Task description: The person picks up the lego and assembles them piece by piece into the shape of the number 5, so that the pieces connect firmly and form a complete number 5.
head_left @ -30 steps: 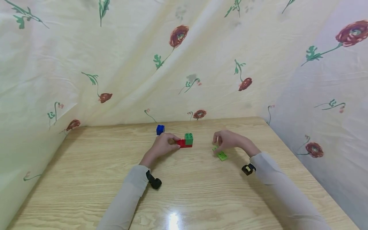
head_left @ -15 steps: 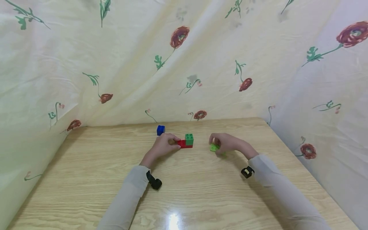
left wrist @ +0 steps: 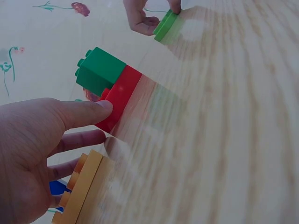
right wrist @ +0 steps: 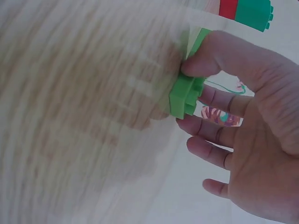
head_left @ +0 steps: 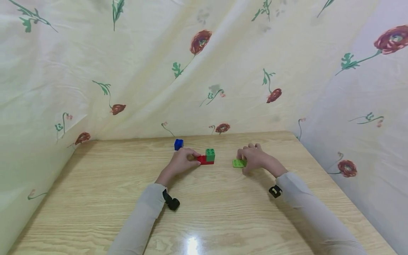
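Note:
My left hand (head_left: 181,162) pinches the left end of a flat red toy brick (head_left: 202,160) between thumb and finger. On that brick's right end sits a taller green brick (head_left: 210,154). To the right, a flat lime-green brick (head_left: 237,163) lies on the table, studs up. My right hand (head_left: 254,158) pinches it near its right end, thumb on the near side; the right wrist view shows the other fingers spread apart. An orange brick (left wrist: 86,186) stands under my left hand's lower fingers in the left wrist view; the head view hides it.
A blue brick (head_left: 179,144) stands just behind my left hand, near the table's back edge. The wooden table (head_left: 204,209) meets a flowered cloth (head_left: 143,71) at the back and sides. A gap of bare table parts the red and lime-green bricks.
The lime-green brick has turned from slanted to nearly straight left-right and shifted slightly left. My right hand has taken hold of it, its other fingers now raised. My left hand has stayed put.

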A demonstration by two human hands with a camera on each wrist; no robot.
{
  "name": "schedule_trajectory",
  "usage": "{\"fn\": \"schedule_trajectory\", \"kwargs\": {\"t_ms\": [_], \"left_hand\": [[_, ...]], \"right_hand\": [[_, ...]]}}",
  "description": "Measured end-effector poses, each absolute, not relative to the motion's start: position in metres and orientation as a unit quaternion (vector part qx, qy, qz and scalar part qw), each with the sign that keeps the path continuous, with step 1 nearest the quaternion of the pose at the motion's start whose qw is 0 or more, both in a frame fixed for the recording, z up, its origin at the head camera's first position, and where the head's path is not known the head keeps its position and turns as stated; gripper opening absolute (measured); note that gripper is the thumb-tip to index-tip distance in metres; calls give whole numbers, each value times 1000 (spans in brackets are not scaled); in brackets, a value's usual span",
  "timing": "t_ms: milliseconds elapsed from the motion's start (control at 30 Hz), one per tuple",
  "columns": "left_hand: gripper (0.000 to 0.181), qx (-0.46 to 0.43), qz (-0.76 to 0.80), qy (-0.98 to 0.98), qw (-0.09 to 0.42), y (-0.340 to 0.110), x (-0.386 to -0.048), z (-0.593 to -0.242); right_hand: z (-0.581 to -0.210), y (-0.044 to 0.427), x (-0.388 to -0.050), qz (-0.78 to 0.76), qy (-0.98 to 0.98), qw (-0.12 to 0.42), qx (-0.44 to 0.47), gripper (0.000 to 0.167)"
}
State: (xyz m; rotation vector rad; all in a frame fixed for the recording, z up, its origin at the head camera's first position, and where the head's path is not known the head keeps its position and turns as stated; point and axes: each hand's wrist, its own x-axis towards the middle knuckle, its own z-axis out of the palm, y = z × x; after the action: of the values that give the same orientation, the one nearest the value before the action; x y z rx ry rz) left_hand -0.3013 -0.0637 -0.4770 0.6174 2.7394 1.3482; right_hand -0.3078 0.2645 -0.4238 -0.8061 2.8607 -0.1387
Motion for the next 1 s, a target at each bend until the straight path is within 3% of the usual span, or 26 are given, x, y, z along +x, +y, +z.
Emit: {"fn": "schedule_trajectory", "kwargs": {"t_ms": [367, 1000], "left_hand": [[28, 195, 438, 878, 11, -63, -299, -475], [27, 196, 438, 877, 9, -63, -297, -478]], "right_hand": [[-434, 262, -320, -63, 962, -7, -267, 34], [-436, 241, -336, -136, 889, -290, -328, 33]]}}
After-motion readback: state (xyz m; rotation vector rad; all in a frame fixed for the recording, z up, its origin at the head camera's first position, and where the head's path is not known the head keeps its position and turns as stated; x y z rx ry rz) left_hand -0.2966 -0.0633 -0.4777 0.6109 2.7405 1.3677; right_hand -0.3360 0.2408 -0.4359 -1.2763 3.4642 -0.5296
